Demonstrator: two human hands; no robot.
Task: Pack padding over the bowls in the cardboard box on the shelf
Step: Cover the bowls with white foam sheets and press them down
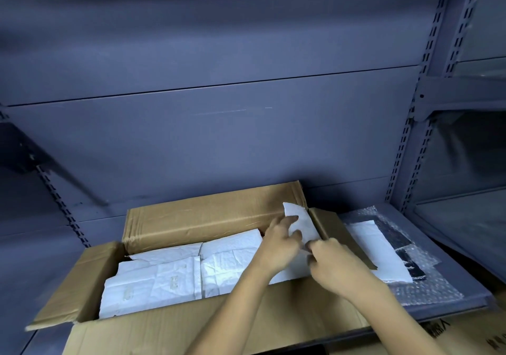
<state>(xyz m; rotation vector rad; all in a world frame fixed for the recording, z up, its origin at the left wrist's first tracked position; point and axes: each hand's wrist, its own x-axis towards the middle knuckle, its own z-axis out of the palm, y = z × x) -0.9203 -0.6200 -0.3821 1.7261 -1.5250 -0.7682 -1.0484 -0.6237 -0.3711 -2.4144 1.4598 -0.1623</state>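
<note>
Hands (279,242) (332,261) pinch padding (299,222) by box (205,217) right edge.

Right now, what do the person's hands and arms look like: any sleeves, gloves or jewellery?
The left hand and right hand are bare, with no gloves. No ring, watch or bracelet shows on either. Both forearms are uncovered down to the bottom edge of the picture, so no sleeve is in view.

No legible txt; dark print on lower carton (471,335) too blurry.
</note>
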